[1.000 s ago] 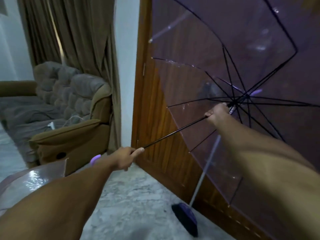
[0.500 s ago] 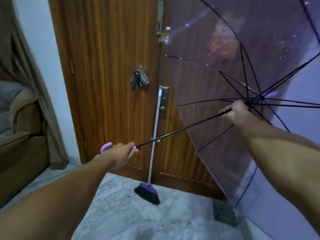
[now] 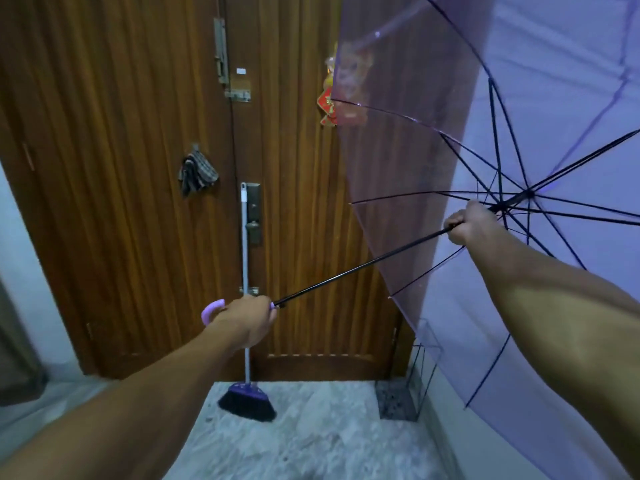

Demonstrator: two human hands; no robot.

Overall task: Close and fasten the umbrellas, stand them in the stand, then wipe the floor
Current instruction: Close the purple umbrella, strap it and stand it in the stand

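Gripping the lilac handle [image 3: 212, 310], the left hand [image 3: 246, 317] is closing around one open umbrella [image 3: 433, 188]; the right hand [image 3: 472, 226] is clenching its black shaft [image 3: 360, 266] just below the rib hub. Both arms are reaching forward, the canopy spreading right. One broom [image 3: 246, 398] is leaning against the door [image 3: 114, 168], one wire stand [image 3: 405, 386] sitting in the floor's [image 3: 311, 441] right corner.

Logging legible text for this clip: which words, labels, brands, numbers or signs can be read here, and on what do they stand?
None can be read.
Red and gold ornament hanging on the wooden door: it may bear characters, too blurred to tell.
Small white sticker on the door: too small to read.
Purple umbrella, its handle in the left hand, its shaft in the right hand: no print visible.
Broom: no label visible.
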